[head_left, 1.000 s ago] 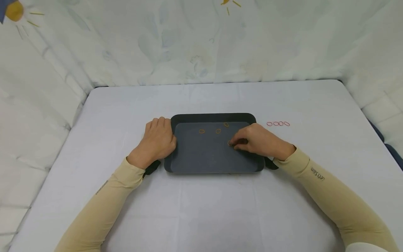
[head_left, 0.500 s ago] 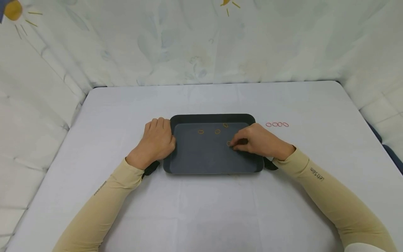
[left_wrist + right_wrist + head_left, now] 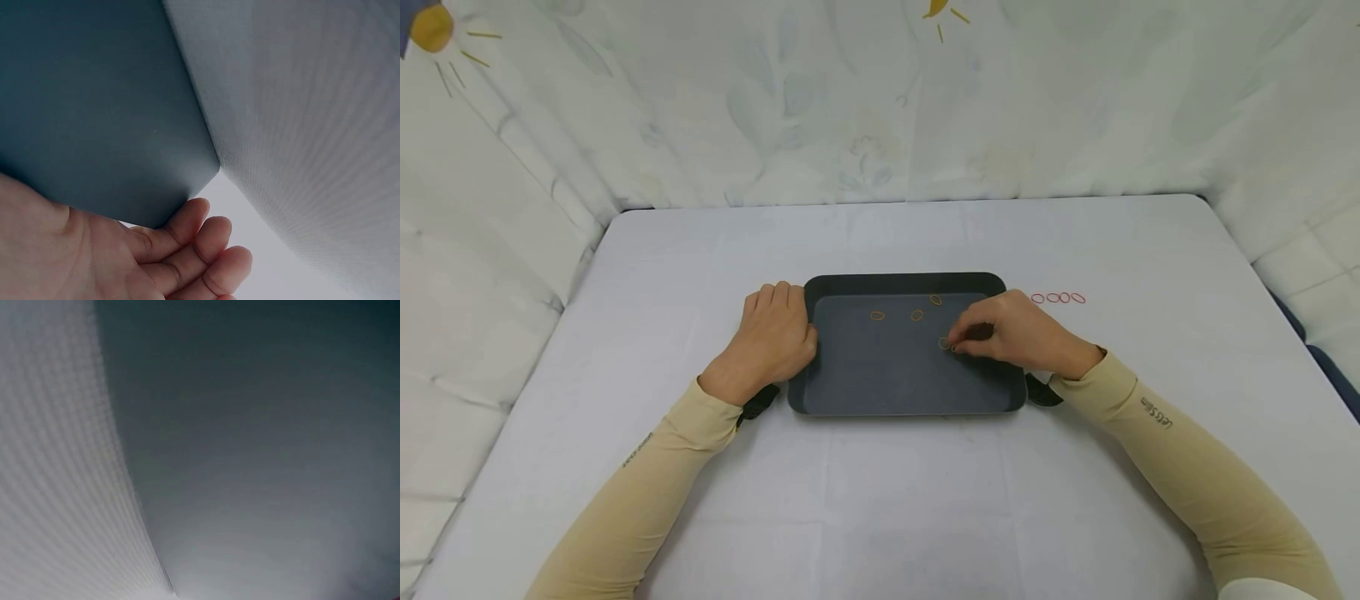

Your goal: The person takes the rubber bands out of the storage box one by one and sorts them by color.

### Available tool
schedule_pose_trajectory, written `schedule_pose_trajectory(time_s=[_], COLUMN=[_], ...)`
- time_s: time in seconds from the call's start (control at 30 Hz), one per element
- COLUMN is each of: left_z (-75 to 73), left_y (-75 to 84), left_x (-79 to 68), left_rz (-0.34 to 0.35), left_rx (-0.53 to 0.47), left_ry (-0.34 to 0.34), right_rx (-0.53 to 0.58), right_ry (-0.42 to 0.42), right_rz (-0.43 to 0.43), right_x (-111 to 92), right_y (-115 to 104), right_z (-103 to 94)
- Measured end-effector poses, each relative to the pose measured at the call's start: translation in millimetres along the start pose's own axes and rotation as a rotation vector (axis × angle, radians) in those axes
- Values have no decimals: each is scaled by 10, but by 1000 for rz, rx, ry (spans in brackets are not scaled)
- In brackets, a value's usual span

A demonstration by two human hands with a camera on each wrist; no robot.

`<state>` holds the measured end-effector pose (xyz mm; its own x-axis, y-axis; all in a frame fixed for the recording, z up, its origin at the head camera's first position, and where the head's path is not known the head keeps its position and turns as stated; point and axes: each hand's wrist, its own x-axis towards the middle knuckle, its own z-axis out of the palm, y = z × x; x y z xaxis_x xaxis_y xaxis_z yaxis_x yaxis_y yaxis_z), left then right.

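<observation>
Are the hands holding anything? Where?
The left hand grips the tray by its left side. The right hand is at the right edge of a yellow band; I can't tell if it's pinched.

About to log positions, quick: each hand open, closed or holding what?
Left hand: closed, holding the tray by its left side.
Right hand: at an orange band; cannot tell whether it pinches it.
</observation>
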<state>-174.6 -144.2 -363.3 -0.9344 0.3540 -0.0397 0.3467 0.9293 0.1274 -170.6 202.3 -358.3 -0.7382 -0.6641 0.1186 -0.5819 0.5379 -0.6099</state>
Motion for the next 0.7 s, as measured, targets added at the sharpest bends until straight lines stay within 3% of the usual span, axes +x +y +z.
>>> schedule_pose_trajectory(time_s=[0.37,0.7], left_z=[31,68], left_y=[2,60], left_x=[55,168], left_rz=[-3,10], left_rx=[4,2], left_ry=[4,-14], right_rx=[92,165], right_ry=[40,111], right_rz=[39,52], right_x=[-10,-155], right_y=[81,177], right_z=[-42,-215])
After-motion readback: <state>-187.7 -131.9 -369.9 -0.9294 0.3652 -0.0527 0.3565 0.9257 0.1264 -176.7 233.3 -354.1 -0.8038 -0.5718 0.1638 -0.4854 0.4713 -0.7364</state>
